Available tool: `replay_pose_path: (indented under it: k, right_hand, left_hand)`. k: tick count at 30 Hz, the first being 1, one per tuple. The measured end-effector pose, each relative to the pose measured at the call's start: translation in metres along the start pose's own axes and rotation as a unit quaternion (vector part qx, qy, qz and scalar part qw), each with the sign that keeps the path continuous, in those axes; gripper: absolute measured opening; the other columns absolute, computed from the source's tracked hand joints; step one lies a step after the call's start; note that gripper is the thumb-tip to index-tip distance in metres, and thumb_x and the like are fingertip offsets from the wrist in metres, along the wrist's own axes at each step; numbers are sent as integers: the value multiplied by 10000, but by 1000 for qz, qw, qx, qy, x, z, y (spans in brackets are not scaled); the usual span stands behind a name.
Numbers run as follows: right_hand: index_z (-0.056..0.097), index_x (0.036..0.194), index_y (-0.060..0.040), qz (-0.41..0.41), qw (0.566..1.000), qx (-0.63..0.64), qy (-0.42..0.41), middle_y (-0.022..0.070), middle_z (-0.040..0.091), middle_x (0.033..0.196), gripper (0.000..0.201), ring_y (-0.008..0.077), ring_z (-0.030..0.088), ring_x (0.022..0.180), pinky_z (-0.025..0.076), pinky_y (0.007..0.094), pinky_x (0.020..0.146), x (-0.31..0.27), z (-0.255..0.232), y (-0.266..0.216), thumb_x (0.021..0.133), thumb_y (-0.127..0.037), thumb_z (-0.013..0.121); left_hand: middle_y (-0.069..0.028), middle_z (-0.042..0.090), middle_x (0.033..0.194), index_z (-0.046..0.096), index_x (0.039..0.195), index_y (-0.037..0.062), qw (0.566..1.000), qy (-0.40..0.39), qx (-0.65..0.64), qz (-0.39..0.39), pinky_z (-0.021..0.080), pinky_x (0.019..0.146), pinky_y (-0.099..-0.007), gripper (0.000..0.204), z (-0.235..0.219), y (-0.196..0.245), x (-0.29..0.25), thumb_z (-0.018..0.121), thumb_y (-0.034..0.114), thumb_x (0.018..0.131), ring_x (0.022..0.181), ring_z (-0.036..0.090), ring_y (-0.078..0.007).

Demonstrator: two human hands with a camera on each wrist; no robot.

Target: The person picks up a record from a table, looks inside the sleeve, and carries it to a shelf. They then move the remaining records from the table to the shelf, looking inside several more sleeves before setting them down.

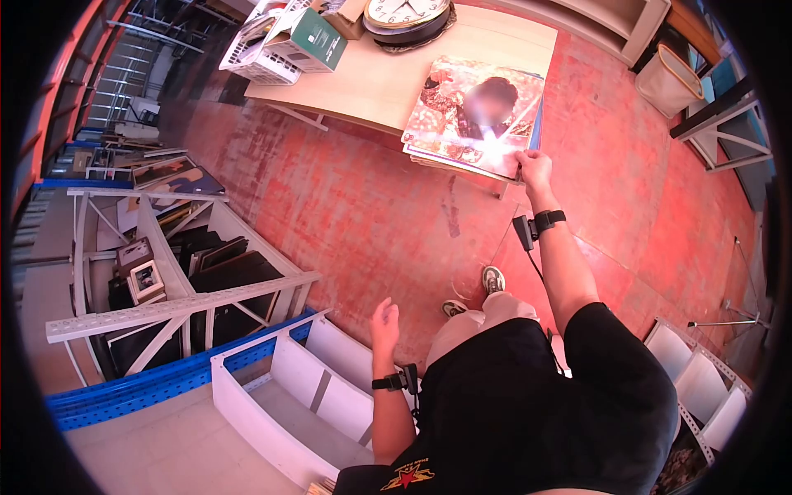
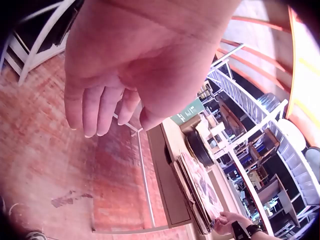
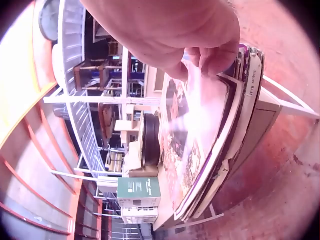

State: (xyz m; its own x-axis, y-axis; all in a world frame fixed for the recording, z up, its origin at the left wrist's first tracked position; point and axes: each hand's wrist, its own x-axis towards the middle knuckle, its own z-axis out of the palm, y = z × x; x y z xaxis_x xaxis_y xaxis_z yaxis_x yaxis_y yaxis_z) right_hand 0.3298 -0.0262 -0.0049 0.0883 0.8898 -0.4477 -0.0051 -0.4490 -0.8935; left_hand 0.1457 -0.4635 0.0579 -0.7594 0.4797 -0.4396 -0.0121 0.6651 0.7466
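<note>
Tabletop stack [image 3: 200,132]: lettering [image 3: 251,82] right-wrist only

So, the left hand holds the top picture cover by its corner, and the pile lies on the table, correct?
Wrong hand: the head view shows the right hand holding the top picture cover by its corner. The pile does lie on the table.

The right arm stretches toward the far right, the right hand [image 1: 535,167] at its end with thumb and fingers [image 3: 220,57] brought together in a pinch. Nearer and to the left, the left forearm [image 1: 390,425] points forward; the left hand [image 1: 385,326] hangs free, fingers relaxed and slightly bent.
</note>
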Motion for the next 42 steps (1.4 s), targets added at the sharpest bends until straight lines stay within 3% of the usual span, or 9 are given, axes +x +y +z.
replay_pose_path:
  k: [6,8,15,18,21,27,35,37,42]
  right_hand:
    - [627,756,21,-19,997,-47,-61,60,588,642,118,144,578,545,475,318,521,-8,-11,6,787,-92,645]
    - [602,723,22,-205,956,-205,50,77,597,667,127,138,597,616,487,303,551,-2,-28,40,791,-80,631]
    - [568,923,47,-81,991,20,103,95,636,865,165,133,594,737,488,259,611,-31,-82,43,834,-81,625]
    - [520,1143,67,-49,998,46,-14,133,644,989,359,165,632,839,528,272,717,-24,-82,34,853,-86,665]
    - [512,1174,51,-7,990,66,-125,121,641,1039,344,163,633,862,528,275,746,-21,-87,30,865,-43,628]
    - [526,1165,27,-23,962,204,-182,95,637,1054,300,155,632,882,533,284,773,-64,-97,11,879,-33,590]
    - [525,1183,20,-63,950,93,-291,75,632,1057,326,124,616,914,512,261,787,-185,-123,-16,873,-44,599]
    - [522,1195,18,-55,934,80,-344,71,631,1064,345,125,613,919,507,265,800,-217,-122,-24,869,-54,609]
    - [548,1170,15,-60,900,29,-430,49,631,1058,333,106,599,914,496,256,801,-285,-112,-37,863,-84,629]
  left_hand:
    - [-157,653,1027,575,1211,8,1000,-2,-3,6,484,842,-313,365,-1,1,-2,603,193,898,929,624,-204]
    - [-155,653,1024,574,1212,6,1000,-3,0,12,484,838,-313,367,-5,1,-4,602,196,900,923,623,-204]
    - [-165,644,1049,559,1222,-5,999,-12,41,6,479,850,-308,375,-9,0,-14,586,204,911,964,611,-207]
    - [-166,643,1050,557,1223,-8,999,-23,23,-3,479,853,-308,377,-10,-8,-10,587,205,914,968,611,-207]
    - [-167,643,1049,557,1221,-10,999,-32,12,3,481,851,-310,379,-10,-13,-12,591,210,915,964,615,-209]
    - [-169,648,1042,560,1222,1,998,-40,43,33,485,846,-314,380,-21,-14,-16,588,224,915,952,622,-217]
    - [-154,647,1059,555,1236,14,993,-59,56,85,493,830,-321,388,-42,-25,-27,552,261,936,956,624,-221]
    - [-142,609,1111,479,1308,-4,993,-79,-82,16,496,821,-323,440,-48,-12,-38,513,268,965,947,604,-202]
    - [-91,601,1056,472,1298,-22,954,-111,-278,12,490,788,-283,440,-63,3,-63,463,296,994,927,588,-168]
